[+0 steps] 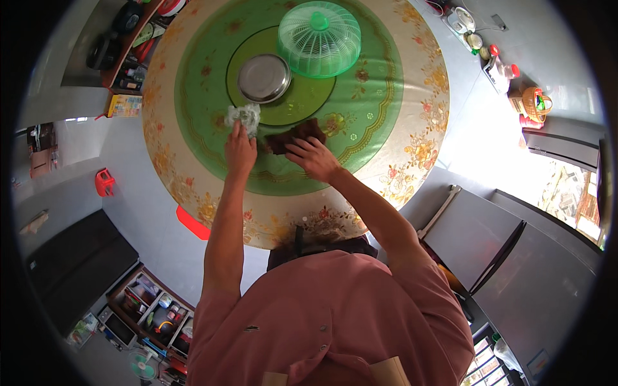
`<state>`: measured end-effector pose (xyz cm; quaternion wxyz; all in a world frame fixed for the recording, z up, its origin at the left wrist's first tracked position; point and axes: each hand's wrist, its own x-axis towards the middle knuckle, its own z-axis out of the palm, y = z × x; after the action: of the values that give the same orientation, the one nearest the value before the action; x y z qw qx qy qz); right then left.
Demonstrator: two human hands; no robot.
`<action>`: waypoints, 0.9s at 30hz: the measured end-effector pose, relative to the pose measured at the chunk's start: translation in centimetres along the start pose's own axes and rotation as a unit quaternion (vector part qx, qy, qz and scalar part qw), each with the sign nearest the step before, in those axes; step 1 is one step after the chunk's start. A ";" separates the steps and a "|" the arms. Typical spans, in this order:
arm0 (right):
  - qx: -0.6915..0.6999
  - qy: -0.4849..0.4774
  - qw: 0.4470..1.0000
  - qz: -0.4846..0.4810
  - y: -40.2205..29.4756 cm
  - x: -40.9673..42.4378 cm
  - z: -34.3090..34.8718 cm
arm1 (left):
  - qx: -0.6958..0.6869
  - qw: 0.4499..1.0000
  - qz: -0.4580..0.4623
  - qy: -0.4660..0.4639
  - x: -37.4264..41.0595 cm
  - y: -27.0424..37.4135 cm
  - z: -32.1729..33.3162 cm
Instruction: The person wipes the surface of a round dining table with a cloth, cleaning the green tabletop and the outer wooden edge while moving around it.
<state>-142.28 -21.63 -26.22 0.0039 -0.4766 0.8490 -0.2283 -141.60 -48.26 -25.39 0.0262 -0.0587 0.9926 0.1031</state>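
A crumpled clear plastic bag (245,116) lies on the green part of the tabletop, with the fingers of my left hand (241,153) closed on its near edge. To the right, my right hand (315,160) presses on a bunched dark brown cloth (295,137), fingertips over its near side. Both rest on the round table (294,212), which has a gold floral cover with a green centre. Just beyond the bag stands a round stainless steel dish (263,78) on the turntable (309,99). Behind it, to the right, sits a green mesh food cover (319,41); what is under it is hard to see.
A red stool (192,223) shows beneath the table's left edge, and a red plastic item (104,182) is farther left. A grey refrigerator (512,241) stands close on my right. Jars and a wicker basket (536,103) line the right wall. Crowded shelves (128,62) flank the far left.
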 end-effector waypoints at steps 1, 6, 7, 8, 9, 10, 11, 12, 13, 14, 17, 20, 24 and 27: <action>-0.015 0.016 0.999 0.036 1.0 0.9 0.1 | -0.003 1.000 -0.018 -0.016 0.4 -0.5 -0.5; -0.090 0.200 0.935 0.280 8.4 3.3 -1.3 | -0.170 0.985 -0.028 0.008 0.4 0.8 -4.5; -0.121 0.234 0.913 0.312 8.6 3.5 -2.0 | -0.232 0.972 -0.034 0.017 -0.7 1.7 -5.6; -0.117 0.195 0.922 0.312 7.6 3.5 -2.1 | -0.293 0.955 -0.039 0.027 -2.0 2.5 -6.2; -0.067 0.185 0.938 0.285 6.8 3.1 -1.0 | -0.305 0.951 -0.036 0.042 -3.3 3.6 -6.5; -0.034 0.076 0.966 0.245 4.6 3.4 -0.6 | -0.316 0.946 -0.039 0.057 -5.3 4.6 -6.5; 0.001 -0.035 0.979 0.200 2.7 3.5 -0.6 | -0.326 0.941 -0.044 0.073 -7.3 5.2 -6.7; 0.000 -0.017 0.992 0.121 2.2 2.6 -0.7 | -0.301 0.948 -0.042 0.093 -9.3 5.2 -5.5; 0.005 0.001 0.999 0.039 1.8 1.6 -0.8 | -0.271 0.955 -0.044 0.113 -11.6 5.1 -4.1; 0.009 0.020 0.999 -0.040 1.8 0.6 -1.0 | -0.271 0.953 -0.080 0.110 -13.6 4.9 -3.2; -0.034 0.171 0.951 0.254 9.8 -0.8 -3.4 | -0.319 0.918 -0.211 0.100 -18.8 4.0 -0.8; -0.175 0.242 0.881 0.368 13.4 -2.9 -4.3 | -0.504 0.788 -0.352 0.039 -21.0 2.8 1.2; -0.099 0.238 0.935 0.243 4.7 -2.2 1.1 | -0.725 0.521 -0.447 -0.060 -19.2 3.1 2.4; 0.052 0.083 0.989 0.114 -7.3 -2.7 6.1 | -0.788 0.431 -0.438 -0.015 -17.3 3.5 4.2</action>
<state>-133.56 -24.96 -29.38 -0.0157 -0.3556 0.8821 -0.3084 -124.73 -42.07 -27.66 0.0250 -0.4795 0.3206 0.8165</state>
